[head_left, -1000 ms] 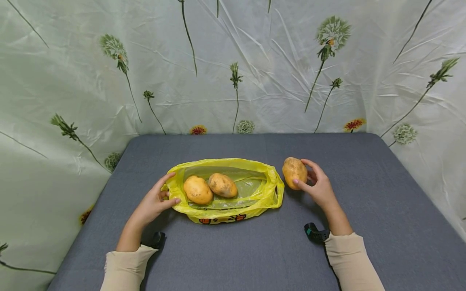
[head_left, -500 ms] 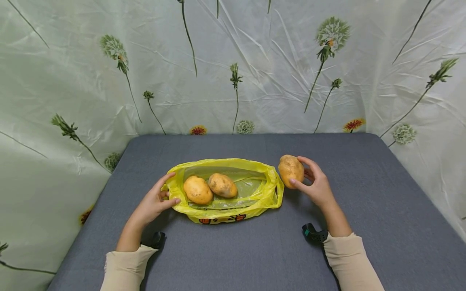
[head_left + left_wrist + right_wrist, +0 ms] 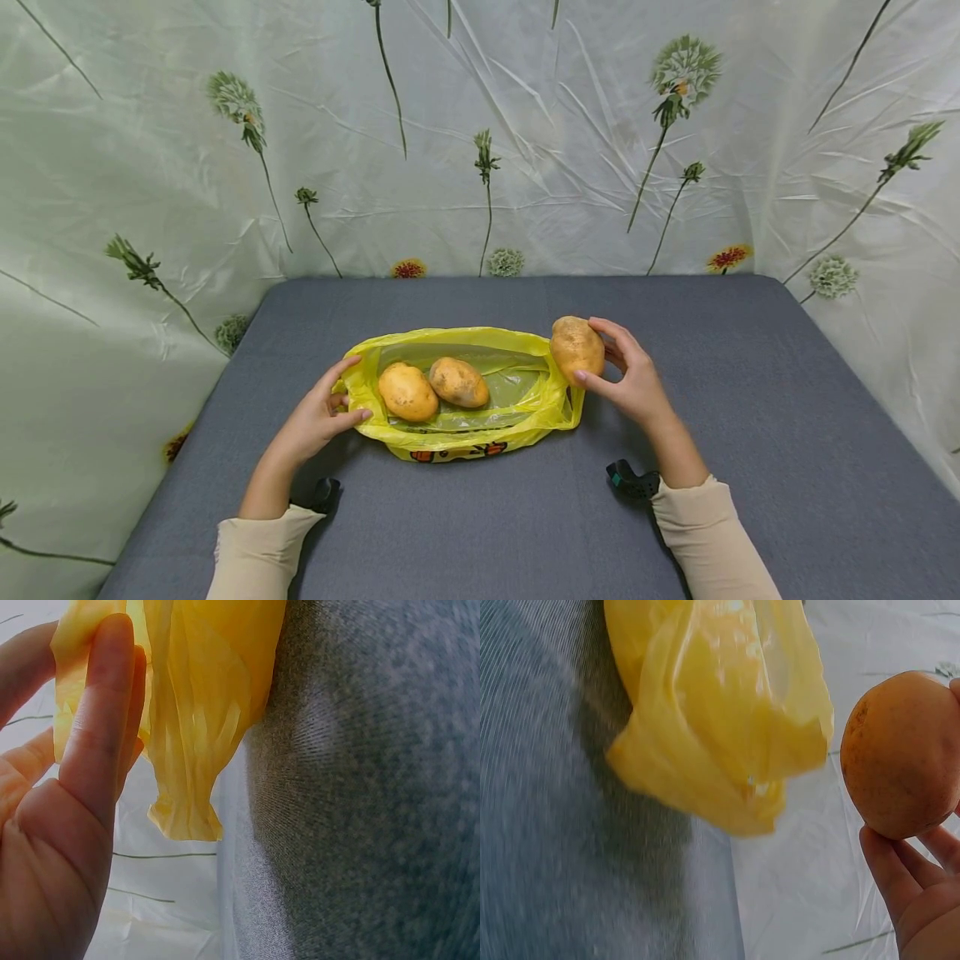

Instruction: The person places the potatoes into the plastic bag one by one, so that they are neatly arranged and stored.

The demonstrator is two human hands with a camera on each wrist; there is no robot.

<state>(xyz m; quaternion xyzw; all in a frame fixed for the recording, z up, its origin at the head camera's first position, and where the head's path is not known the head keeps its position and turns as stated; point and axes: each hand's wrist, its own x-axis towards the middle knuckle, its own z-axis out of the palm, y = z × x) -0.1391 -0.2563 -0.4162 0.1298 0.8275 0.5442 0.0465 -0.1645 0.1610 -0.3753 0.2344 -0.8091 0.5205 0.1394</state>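
Note:
A yellow plastic bag [image 3: 480, 438] lies with its mouth spread wide in the middle of the table. Inside, toward its left end, two potatoes [image 3: 408, 392] rest side by side. My left hand [image 3: 311, 425] holds the bag's left rim between thumb and fingers; in the left wrist view the yellow film [image 3: 202, 697] hangs beside the fingers. Between the thumb and fingertips of my right hand [image 3: 633, 383] is a third potato [image 3: 577, 348], held up over the bag's right end. The right wrist view shows this potato [image 3: 901, 754] raised higher than the bag's edge.
A grey cloth covers the table [image 3: 480, 533]. Behind and to the left hangs a pale curtain [image 3: 525, 108] printed with dandelions. Black camera mounts [image 3: 632, 481] sit at both wrists, next to beige sleeves.
My right hand has carried its potato leftward, from beside the bag to over its right rim. The left hand, the bag and the two potatoes in it stay put.

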